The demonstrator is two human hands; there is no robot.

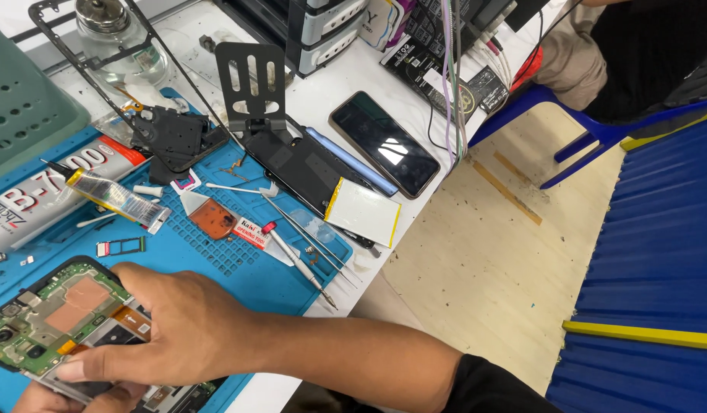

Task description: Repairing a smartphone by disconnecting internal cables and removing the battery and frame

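Note:
An opened phone (40, 321) with a bare green circuit board and copper patches lies at the lower left, over the blue work mat (239, 268). My right hand (178, 329) reaches in from the right and grips the phone's right edge, thumb along its lower side. Only the fingers of my left hand (71, 398) show at the bottom edge, cupped under the phone's lower end.
On the mat lie a small glue tube (116, 197), a SIM tray (120, 246), an orange pick (214, 218), a screwdriver (296, 260) and tweezers (308, 233). A white battery (363, 212), a dark phone (384, 143) and a black stand (250, 84) sit further back. Another person (636, 53) sits on a blue chair (590, 130).

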